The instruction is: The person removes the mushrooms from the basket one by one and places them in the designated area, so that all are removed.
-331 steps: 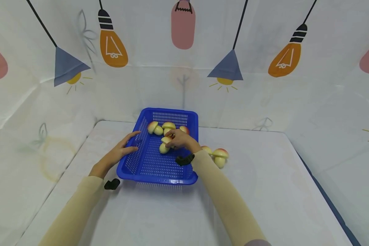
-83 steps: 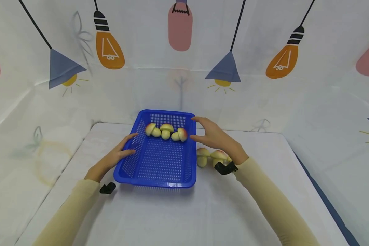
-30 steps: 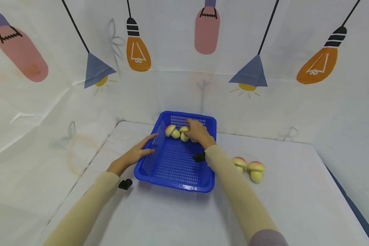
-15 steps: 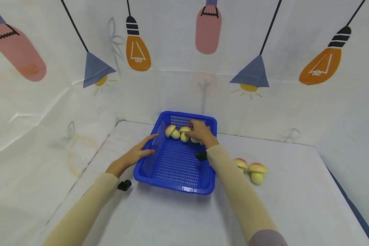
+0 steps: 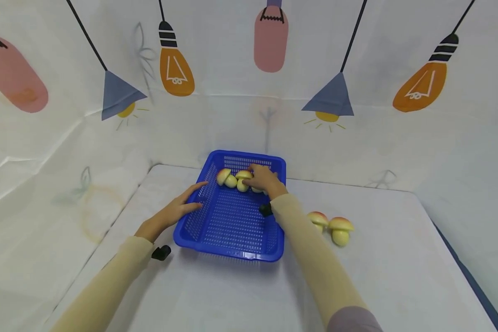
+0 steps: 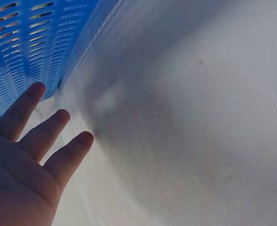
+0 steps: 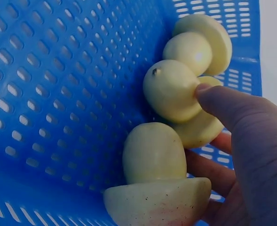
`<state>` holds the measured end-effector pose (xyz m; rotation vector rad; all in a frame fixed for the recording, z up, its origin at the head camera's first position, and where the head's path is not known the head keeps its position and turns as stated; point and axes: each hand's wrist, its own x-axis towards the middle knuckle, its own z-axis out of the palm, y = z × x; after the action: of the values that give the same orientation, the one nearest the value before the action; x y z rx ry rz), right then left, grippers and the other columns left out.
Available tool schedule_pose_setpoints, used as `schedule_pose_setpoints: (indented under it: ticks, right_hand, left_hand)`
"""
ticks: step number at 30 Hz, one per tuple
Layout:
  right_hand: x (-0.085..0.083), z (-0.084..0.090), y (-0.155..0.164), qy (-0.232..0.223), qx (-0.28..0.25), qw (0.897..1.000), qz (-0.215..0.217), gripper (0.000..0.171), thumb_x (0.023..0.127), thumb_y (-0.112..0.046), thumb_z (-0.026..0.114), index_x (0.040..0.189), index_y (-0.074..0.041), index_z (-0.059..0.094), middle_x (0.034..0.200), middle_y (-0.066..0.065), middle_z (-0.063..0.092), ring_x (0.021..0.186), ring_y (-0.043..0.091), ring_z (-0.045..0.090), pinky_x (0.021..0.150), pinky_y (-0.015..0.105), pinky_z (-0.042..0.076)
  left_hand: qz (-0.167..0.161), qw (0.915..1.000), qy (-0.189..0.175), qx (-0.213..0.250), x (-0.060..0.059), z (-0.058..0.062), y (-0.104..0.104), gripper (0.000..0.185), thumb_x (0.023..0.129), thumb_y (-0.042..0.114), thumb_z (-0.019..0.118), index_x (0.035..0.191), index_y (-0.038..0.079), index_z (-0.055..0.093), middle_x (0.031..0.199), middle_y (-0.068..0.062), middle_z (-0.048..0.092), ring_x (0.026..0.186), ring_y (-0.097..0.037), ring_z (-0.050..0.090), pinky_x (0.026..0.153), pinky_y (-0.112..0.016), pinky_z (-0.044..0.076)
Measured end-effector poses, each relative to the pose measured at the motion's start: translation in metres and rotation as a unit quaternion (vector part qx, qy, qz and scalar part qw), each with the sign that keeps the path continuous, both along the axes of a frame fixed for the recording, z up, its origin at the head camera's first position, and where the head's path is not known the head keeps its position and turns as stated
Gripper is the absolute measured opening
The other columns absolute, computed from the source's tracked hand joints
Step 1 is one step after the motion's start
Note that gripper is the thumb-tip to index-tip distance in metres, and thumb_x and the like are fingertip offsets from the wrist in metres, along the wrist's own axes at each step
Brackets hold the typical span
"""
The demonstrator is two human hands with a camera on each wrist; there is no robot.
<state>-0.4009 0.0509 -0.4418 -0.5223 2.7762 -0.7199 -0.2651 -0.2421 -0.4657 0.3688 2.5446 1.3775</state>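
A person's right hand (image 5: 262, 179) reaches into the far end of a blue basket (image 5: 216, 226), its grip curled round a toy mushroom (image 7: 159, 186) lying cap-down against the basket's mesh floor, thumb tip touching the stem of a second mushroom (image 7: 171, 89) just beside it. A third mushroom (image 5: 224, 177) lies at the left of the row, all three close along the far wall. The left hand (image 5: 176, 210) rests with straight, relaxed fingers against the basket's near-left wall, holding nothing (the wrist view shows fingertips (image 6: 35, 89) at the plastic and the white surface (image 6: 185, 117) beyond).

Two more mushrooms, one (image 5: 317, 218) touching the other (image 5: 340, 229), lie on the surface to the right of the basket, well apart from either hand.

By the look of it, the step in hand is setting a mushroom down among those in the basket: the piece is already on the floor of the basket, but the fingers have not let go. The next move likely calls for opening the grip without nudging the neighbour at the thumb, lifting clear of the basket's wall, then crossing to the pair on the right while the left hand steadies the basket.
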Motion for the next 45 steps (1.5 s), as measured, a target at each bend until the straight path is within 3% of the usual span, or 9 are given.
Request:
schedule_pose_setpoints:
  ticks: [10, 16, 25, 32, 38, 45]
  right_hand:
    - [-0.0030, -0.0005, -0.0014, -0.021, -0.025, 0.999, -0.003, 0.056, 0.099, -0.038, 0.067, 0.146, -0.011, 0.053, 0.149, 0.014, 0.056, 0.143, 0.039, 0.045, 0.118, 0.068, 0.023]
    - [-0.0042, 0.0004, -0.0010, -0.029, -0.027, 0.999, -0.006, 0.056, 0.099, -0.038, 0.066, 0.148, -0.015, 0.053, 0.154, 0.013, 0.052, 0.148, 0.038, 0.039, 0.118, 0.072, 0.018]
    - [-0.0079, -0.0001, -0.0010, -0.031, -0.033, 0.999, -0.005, 0.052, 0.100, -0.036, 0.065, 0.147, -0.016, 0.054, 0.149, 0.012, 0.055, 0.142, 0.036, 0.047, 0.118, 0.067, 0.025]
    - [-0.0017, -0.0023, 0.0007, -0.041, -0.016, 0.999, 0.019, 0.054, 0.100, -0.035, 0.063, 0.150, -0.016, 0.051, 0.151, 0.014, 0.055, 0.141, 0.037, 0.048, 0.116, 0.062, 0.032]
    - [-0.0009, 0.0007, 0.0024, -0.031, -0.023, 0.999, 0.036, 0.056, 0.099, -0.033, 0.065, 0.149, -0.013, 0.053, 0.152, 0.015, 0.053, 0.141, 0.036, 0.048, 0.116, 0.055, 0.037]
    - [-0.0030, -0.0025, 0.0014, -0.041, -0.026, 0.998, 0.035, 0.052, 0.097, -0.034, 0.068, 0.145, -0.017, 0.057, 0.147, 0.012, 0.057, 0.139, 0.037, 0.049, 0.115, 0.068, 0.028]
  left_hand:
    - [-0.002, 1.0000, 0.002, 0.007, -0.0007, -0.0029, -0.0024, 0.071, 0.102, 0.030, 0.054, 0.164, 0.035, 0.021, 0.170, -0.021, 0.016, 0.143, -0.054, 0.036, 0.107, -0.074, 0.035]
    - [-0.003, 0.9999, 0.004, 0.011, -0.0006, -0.0019, -0.0011, 0.071, 0.102, 0.030, 0.054, 0.164, 0.035, 0.020, 0.170, -0.021, 0.017, 0.142, -0.053, 0.038, 0.106, -0.073, 0.036]
    - [-0.008, 0.9997, 0.006, 0.021, -0.0009, 0.0021, -0.0006, 0.070, 0.103, 0.029, 0.053, 0.164, 0.033, 0.021, 0.170, -0.021, 0.015, 0.145, -0.055, 0.033, 0.107, -0.074, 0.033]
    - [-0.016, 0.9995, -0.002, 0.029, 0.0039, -0.0050, -0.0003, 0.069, 0.104, 0.028, 0.052, 0.165, 0.032, 0.020, 0.170, -0.022, 0.014, 0.144, -0.054, 0.034, 0.106, -0.072, 0.038]
    - [-0.017, 0.9991, 0.002, 0.038, 0.0055, -0.0028, 0.0023, 0.069, 0.103, 0.028, 0.053, 0.164, 0.032, 0.021, 0.169, -0.023, 0.016, 0.142, -0.054, 0.036, 0.105, -0.071, 0.039]
    - [-0.014, 0.9993, 0.005, 0.034, 0.0065, -0.0023, 0.0006, 0.069, 0.102, 0.027, 0.053, 0.164, 0.029, 0.022, 0.169, -0.023, 0.016, 0.142, -0.054, 0.036, 0.105, -0.071, 0.039]
